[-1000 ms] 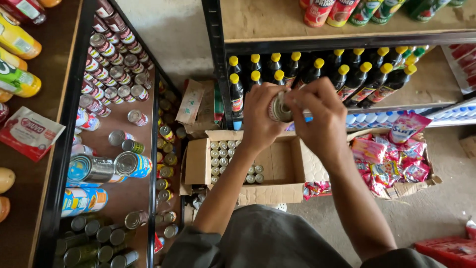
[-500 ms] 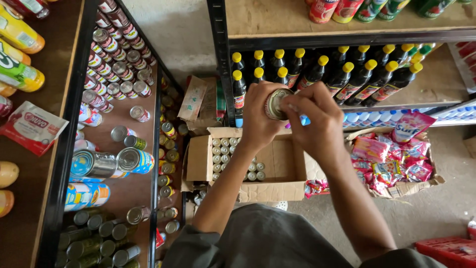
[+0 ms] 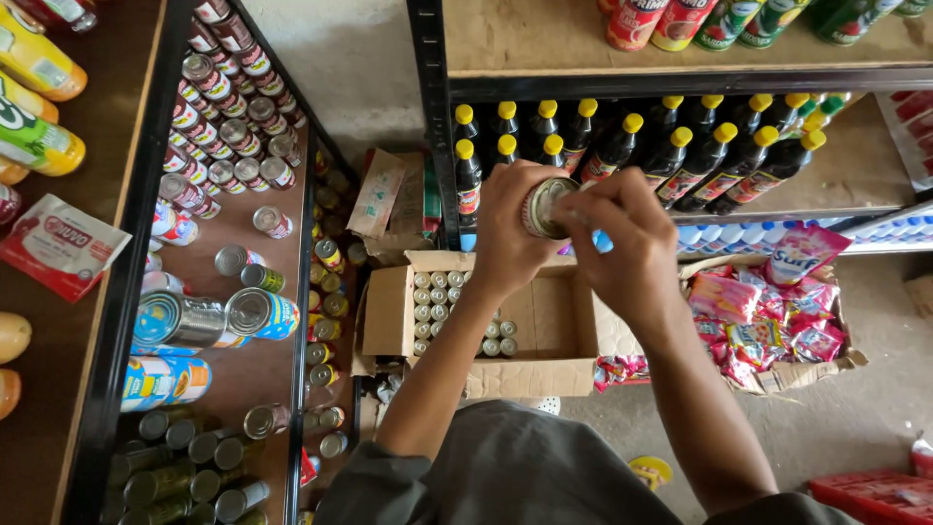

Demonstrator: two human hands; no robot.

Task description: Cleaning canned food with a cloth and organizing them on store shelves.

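Small tin can (image 3: pixel 546 206) held mid-air above open cardboard box (image 3: pixel 544 321), left hand (image 3: pixel 510 238) fingers wrapped round it, right hand (image 3: pixel 622 243) fingers pinching its rim. Risk: grip slips, can falls onto cans in box.

At the centre of the frame the left hand (image 3: pixel 510 233) wraps a small metal can (image 3: pixel 544 206), its silvery end facing the camera, while the right hand (image 3: pixel 622 248) has its fingertips on the can's rim. Directly below the hands an open cardboard box (image 3: pixel 544 374) sits on the floor, with rows of similar cans along its left side. Behind the hands, dark bottles with yellow caps (image 3: pixel 680 146) fill a shelf. On the left of the frame, shelves (image 3: pixel 248 374) carry more cans.
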